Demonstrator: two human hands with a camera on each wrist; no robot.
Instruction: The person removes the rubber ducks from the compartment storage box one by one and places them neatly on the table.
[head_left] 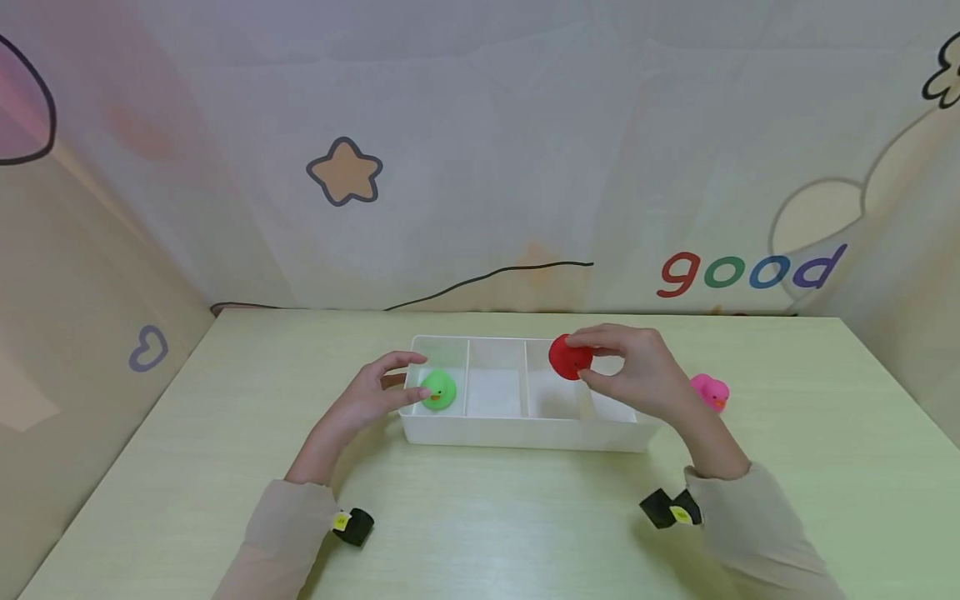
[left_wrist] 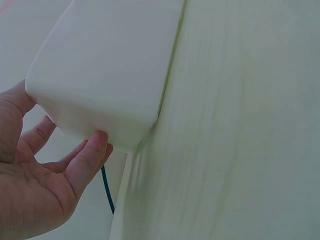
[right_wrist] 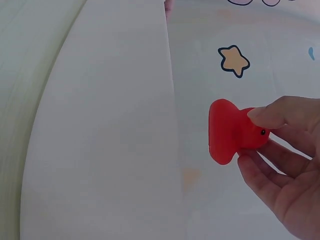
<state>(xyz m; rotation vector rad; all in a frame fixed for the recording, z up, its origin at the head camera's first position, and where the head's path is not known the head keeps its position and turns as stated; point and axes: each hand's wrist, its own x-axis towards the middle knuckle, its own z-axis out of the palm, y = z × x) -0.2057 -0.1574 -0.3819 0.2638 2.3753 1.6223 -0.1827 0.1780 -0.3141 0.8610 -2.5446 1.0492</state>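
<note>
A white divided tray (head_left: 517, 432) lies on the table. Its left end is held by my left hand (head_left: 378, 390), the thumb reaching over the rim and other fingers against the end wall (left_wrist: 120, 125). Inside the leftmost compartment sits a green rubber duck (head_left: 440, 388), near the left thumb tip. My right hand (head_left: 637, 367) pinches a red rubber duck (head_left: 570, 358) between thumb and fingers, above the third compartment from the left. In the right wrist view, the red duck (right_wrist: 223, 132) is sideways, gripped by its head, beyond the tray's rim.
A pink rubber duck (head_left: 709, 392) stands on the table to the right of the tray, partly behind the right wrist. The pale wooden table (head_left: 495, 525) backs onto a printed cloth wall (head_left: 480, 167). Each wrist carries a black camera (head_left: 354, 527).
</note>
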